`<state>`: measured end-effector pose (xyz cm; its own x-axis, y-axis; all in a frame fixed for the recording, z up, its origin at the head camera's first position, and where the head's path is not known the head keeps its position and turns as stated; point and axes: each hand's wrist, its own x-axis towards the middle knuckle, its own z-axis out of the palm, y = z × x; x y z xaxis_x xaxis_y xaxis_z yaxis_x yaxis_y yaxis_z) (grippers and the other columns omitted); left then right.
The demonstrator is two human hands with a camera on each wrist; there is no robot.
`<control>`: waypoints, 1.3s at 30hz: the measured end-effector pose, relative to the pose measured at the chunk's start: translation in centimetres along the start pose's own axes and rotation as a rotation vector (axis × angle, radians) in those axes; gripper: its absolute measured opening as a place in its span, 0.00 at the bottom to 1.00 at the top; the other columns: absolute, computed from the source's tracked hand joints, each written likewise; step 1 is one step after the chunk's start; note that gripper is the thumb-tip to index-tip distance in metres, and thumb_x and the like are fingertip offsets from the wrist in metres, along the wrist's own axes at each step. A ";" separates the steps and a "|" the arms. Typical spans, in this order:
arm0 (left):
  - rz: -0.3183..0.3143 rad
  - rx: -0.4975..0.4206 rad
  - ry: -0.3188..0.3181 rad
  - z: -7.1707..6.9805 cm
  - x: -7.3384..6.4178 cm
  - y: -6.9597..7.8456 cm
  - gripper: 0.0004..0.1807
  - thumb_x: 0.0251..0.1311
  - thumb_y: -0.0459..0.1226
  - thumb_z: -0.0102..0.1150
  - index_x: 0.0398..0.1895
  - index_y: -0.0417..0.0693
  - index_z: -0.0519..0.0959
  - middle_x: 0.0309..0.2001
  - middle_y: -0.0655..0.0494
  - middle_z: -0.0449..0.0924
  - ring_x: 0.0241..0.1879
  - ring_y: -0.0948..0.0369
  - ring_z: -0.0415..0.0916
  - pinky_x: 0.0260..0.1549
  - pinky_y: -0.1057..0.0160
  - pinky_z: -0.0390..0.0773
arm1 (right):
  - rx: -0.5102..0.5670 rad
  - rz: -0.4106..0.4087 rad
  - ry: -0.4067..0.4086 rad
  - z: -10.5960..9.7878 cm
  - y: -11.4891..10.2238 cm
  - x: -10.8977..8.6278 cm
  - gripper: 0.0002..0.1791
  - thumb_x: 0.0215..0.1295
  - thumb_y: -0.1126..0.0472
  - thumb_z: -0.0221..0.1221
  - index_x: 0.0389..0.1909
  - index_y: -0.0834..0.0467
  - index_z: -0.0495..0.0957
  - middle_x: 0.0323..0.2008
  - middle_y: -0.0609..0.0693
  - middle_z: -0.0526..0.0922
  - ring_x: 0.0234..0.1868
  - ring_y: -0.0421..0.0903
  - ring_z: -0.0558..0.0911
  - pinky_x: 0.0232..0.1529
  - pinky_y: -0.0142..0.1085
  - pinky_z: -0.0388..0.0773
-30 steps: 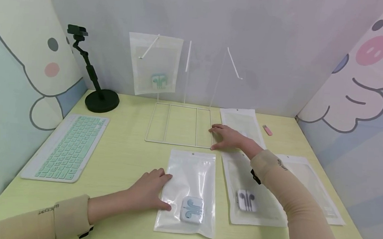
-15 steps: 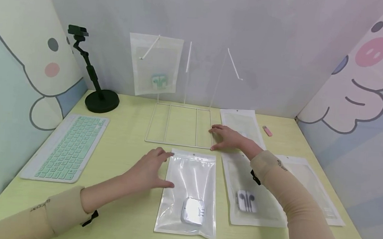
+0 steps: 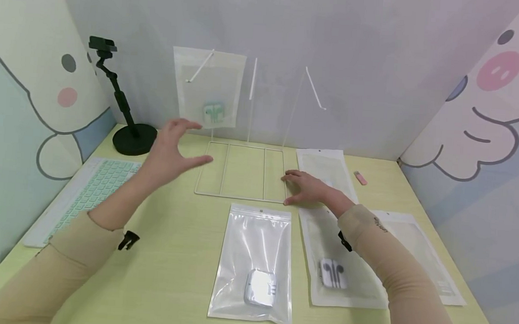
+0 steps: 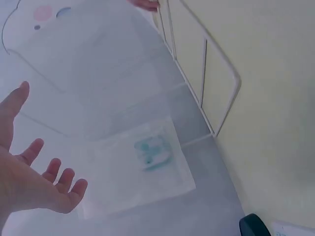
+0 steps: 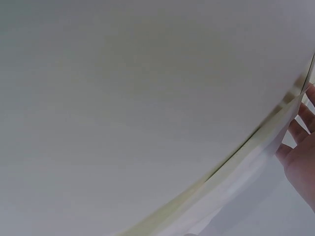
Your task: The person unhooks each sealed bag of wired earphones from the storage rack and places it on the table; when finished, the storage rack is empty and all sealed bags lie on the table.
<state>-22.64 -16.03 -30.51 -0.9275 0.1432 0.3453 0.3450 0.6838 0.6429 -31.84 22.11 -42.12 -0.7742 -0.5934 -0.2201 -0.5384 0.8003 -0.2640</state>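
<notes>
My left hand (image 3: 165, 156) is raised in the air with thumb and fingers spread, holding nothing. It is just below and left of a clear zip bag (image 3: 210, 87) with a boxed pair of earphones (image 3: 213, 113), hanging on the left hook of a white wire display rack (image 3: 239, 198). The left wrist view shows this bag (image 4: 133, 172) beyond the fingers. My right hand (image 3: 307, 187) rests at the rack's right base bar, fingertips over it and thumb by the front corner. In front of the rack lies another zip bag (image 3: 254, 246) with an earphone case (image 3: 260, 287) inside.
Several more bags lie at the right: one beside the rack (image 3: 324, 161), one with dark earphones (image 3: 333, 274), one at the far right (image 3: 436, 267). A pink USB stick (image 3: 360, 178), a mint keyboard (image 3: 92, 196) and a black stand (image 3: 134, 139) are also on the table.
My left hand has left the side of the front bag and moved up and leftward toward the hanging bag. The right hand stays at the rack's base.
</notes>
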 end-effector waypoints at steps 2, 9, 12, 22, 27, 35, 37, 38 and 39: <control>-0.018 -0.025 0.060 -0.8 1.4 -0.6 0.40 0.47 0.51 0.71 0.63 0.50 0.67 0.67 0.46 0.55 0.67 0.48 0.53 0.63 0.42 0.58 | -0.001 0.000 0.000 0.0 0.0 0.0 0.48 0.48 0.32 0.64 0.68 0.51 0.63 0.71 0.56 0.56 0.71 0.60 0.56 0.67 0.55 0.56; -0.037 -0.087 0.172 -2.2 5.3 -3.7 0.33 0.53 0.46 0.68 0.61 0.47 0.68 0.73 0.54 0.45 0.72 0.55 0.43 0.68 0.48 0.52 | -0.008 -0.006 0.011 0.0 -0.1 -0.1 0.49 0.47 0.32 0.64 0.68 0.51 0.63 0.71 0.56 0.57 0.71 0.59 0.56 0.68 0.54 0.55; -0.043 -0.099 0.166 -2.0 6.4 -5.0 0.33 0.54 0.46 0.66 0.62 0.47 0.68 0.74 0.55 0.43 0.72 0.56 0.40 0.69 0.48 0.50 | -0.010 -0.008 0.016 0.0 0.0 -0.1 0.48 0.48 0.32 0.64 0.68 0.51 0.64 0.71 0.56 0.57 0.71 0.59 0.56 0.68 0.54 0.55; -0.161 -0.177 0.093 -1.1 8.9 -8.0 0.35 0.59 0.46 0.62 0.69 0.53 0.61 0.75 0.61 0.38 0.74 0.57 0.36 0.70 0.48 0.46 | -0.019 0.002 0.011 0.2 -0.1 -0.1 0.47 0.49 0.34 0.64 0.68 0.50 0.63 0.72 0.55 0.56 0.71 0.58 0.56 0.68 0.54 0.55; -0.209 -0.215 0.072 -0.7 10.0 -9.6 0.36 0.60 0.49 0.60 0.70 0.56 0.59 0.75 0.63 0.37 0.74 0.57 0.34 0.70 0.48 0.44 | -0.022 -0.010 0.012 0.0 -0.1 -0.1 0.47 0.49 0.34 0.64 0.68 0.51 0.63 0.71 0.56 0.56 0.71 0.59 0.56 0.68 0.54 0.55; -0.276 -0.295 0.020 -0.1 10.4 -10.9 0.33 0.62 0.48 0.58 0.70 0.60 0.61 0.74 0.60 0.48 0.73 0.56 0.43 0.70 0.53 0.48 | -0.031 -0.004 0.006 0.0 -0.1 0.0 0.47 0.49 0.33 0.64 0.68 0.51 0.63 0.71 0.56 0.56 0.70 0.59 0.56 0.68 0.53 0.56; -0.264 -0.295 0.019 0.2 10.3 -11.2 0.32 0.62 0.47 0.58 0.69 0.57 0.63 0.74 0.58 0.51 0.73 0.58 0.44 0.70 0.54 0.49 | -0.033 -0.004 0.005 0.0 -0.1 0.0 0.47 0.49 0.33 0.64 0.68 0.51 0.63 0.71 0.56 0.56 0.71 0.58 0.56 0.68 0.53 0.56; -0.255 -0.297 0.022 0.3 10.3 -11.3 0.31 0.62 0.47 0.58 0.69 0.56 0.64 0.73 0.57 0.52 0.73 0.59 0.45 0.70 0.55 0.50 | -0.032 -0.004 0.006 0.0 -0.1 0.0 0.47 0.49 0.33 0.64 0.68 0.51 0.63 0.71 0.56 0.56 0.71 0.58 0.56 0.68 0.53 0.56; -0.248 -0.300 0.029 0.4 10.3 -11.4 0.31 0.62 0.46 0.58 0.68 0.55 0.65 0.73 0.56 0.53 0.72 0.59 0.46 0.70 0.56 0.51 | -0.031 -0.005 0.007 0.0 -0.1 0.0 0.47 0.49 0.33 0.64 0.68 0.51 0.63 0.71 0.56 0.56 0.71 0.58 0.56 0.68 0.53 0.56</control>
<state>-36.19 -22.03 -34.58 -0.9850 -0.0233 0.1709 0.1418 0.4547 0.8793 -31.80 22.09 -42.09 -0.7736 -0.5969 -0.2125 -0.5522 0.7997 -0.2359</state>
